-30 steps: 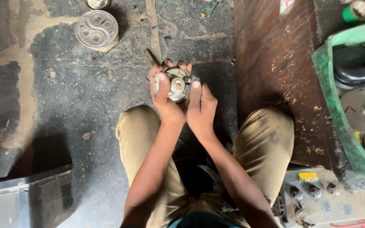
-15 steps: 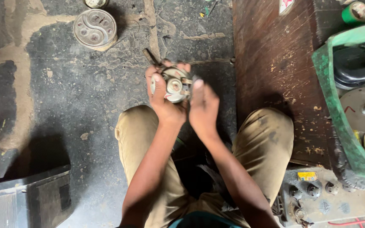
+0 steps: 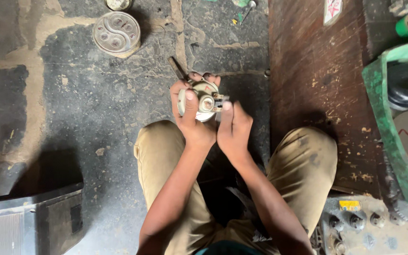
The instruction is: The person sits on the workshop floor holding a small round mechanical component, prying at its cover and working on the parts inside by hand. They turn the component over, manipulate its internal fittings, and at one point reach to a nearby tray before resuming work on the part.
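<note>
A small round metal part [image 3: 206, 100], pale and greasy with a hub in its middle, is held up over my knees. My left hand [image 3: 191, 118] wraps around it, thumb across its face and fingertips showing past its far rim. My right hand [image 3: 233, 130] sits just right of it, fingers pinched at a small piece on the part's right edge. What the fingertips grip is too small to make out. A thin dark tool [image 3: 177, 69] lies on the floor just beyond the part.
A round dial-like cover [image 3: 116, 32] lies on the stained concrete floor at upper left. A brown rusty board [image 3: 315, 85] runs along the right, a green frame [image 3: 392, 137] beyond it. A dark box [image 3: 29, 219] sits at lower left, a terminal block [image 3: 360, 226] at lower right.
My right hand has slid down and to the right off the part's face, uncovering its hub. My left hand has kept its hold throughout.
</note>
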`<state>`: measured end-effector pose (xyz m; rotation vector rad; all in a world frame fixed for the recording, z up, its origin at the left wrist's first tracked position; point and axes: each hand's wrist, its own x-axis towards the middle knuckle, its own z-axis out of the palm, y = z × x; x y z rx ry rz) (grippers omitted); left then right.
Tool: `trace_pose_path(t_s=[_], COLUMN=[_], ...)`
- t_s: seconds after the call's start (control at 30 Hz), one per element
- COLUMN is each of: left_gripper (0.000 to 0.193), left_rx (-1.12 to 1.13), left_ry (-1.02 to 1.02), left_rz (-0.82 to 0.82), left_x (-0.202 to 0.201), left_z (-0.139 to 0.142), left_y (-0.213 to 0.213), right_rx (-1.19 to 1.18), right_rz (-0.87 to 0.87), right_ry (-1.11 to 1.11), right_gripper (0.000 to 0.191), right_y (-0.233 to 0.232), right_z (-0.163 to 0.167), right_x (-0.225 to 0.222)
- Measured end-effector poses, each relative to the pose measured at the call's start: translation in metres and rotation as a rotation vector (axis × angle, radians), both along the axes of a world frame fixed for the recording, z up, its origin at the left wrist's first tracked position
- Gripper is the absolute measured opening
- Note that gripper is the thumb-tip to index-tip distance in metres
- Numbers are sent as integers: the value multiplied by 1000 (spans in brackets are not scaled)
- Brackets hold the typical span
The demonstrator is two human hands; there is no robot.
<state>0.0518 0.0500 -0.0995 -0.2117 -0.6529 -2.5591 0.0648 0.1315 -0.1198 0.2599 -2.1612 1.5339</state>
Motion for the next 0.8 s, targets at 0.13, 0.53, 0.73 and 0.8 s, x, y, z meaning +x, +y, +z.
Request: trace_pose_path(t_s=[0.13, 0.53, 0.73, 0.8], left_gripper=[29, 29, 29, 29], left_rx=[-11, 39, 47, 49], left_ry=[66, 32, 23, 11], left_rz=[-5, -96, -103, -117], left_x=[3, 10, 6, 5], left_z=[1, 5, 4, 3], left_y=[1, 10, 8, 7], right_rx=[-156, -94, -13, 23], right_rz=[100, 84, 81, 47], right_ry=[16, -27, 61, 33], right_gripper=[36, 39, 36, 37], right_y=[7, 25, 24, 23], right_z=[4, 19, 21, 21], right_x=[0, -4, -4, -4])
